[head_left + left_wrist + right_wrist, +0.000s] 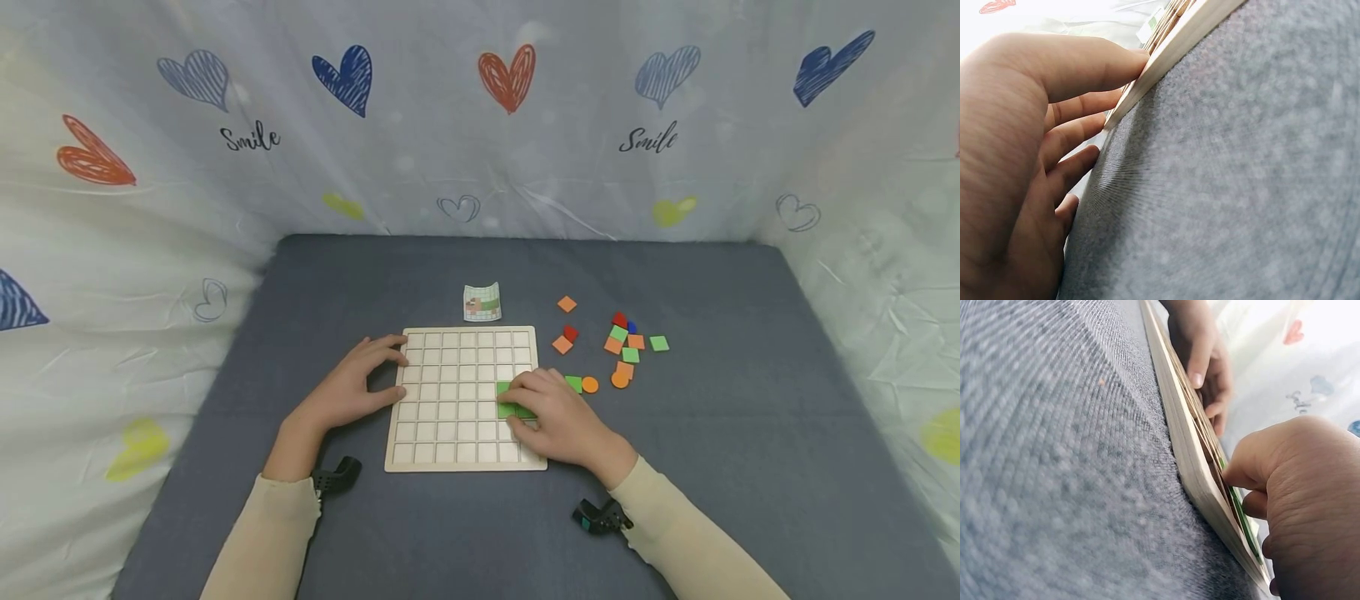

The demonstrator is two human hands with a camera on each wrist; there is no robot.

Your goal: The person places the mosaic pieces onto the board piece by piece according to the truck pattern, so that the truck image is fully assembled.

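Note:
A pale wooden grid board (437, 411) lies flat on the table. My left hand (351, 385) rests at its left side, thumb and fingertips touching the edge; the left wrist view shows the thumb (1100, 62) against the rim. My right hand (558, 417) is over the board's right side. Its thumb and curled forefinger pinch a green square tile (506, 411) lying in the grid, beside other green tiles partly covered by the fingers. In the right wrist view, the right thumb (1250, 462) meets the green edge (1244, 519).
A small printed pattern card (482, 302) lies behind the board. To the right are scattered loose tiles: orange squares (567, 304), green squares (658, 343), red pieces (619, 319), a blue piece (632, 327) and orange rounds (590, 385). A curtain with hearts hangs behind the table.

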